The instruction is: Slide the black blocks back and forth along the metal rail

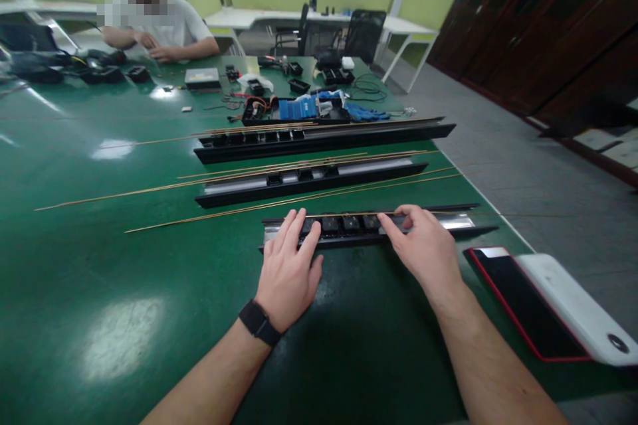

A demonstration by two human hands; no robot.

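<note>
A long black channel with a silvery inner face [461, 221] lies in front of me on the green table. Several dark square blocks [350, 222] sit in a row inside it, and a thin brass-coloured rod [343, 215] runs along their far side. My left hand [289, 272], with a black band on the wrist, rests across the channel's left part, fingers stretched out over the blocks. My right hand [426, 249] is at the row's right end, its thumb and forefinger closed at the rod. The fingers hide part of the rod there.
Beyond lie a second channel [312, 180] and a third channel [349, 137], with loose thin rods [239, 206] between them. A black tray [294, 121] holds blue packs. A phone with a red rim [528, 305] lies right, beside a white device [573, 305]. A person [174, 26] sits across the table.
</note>
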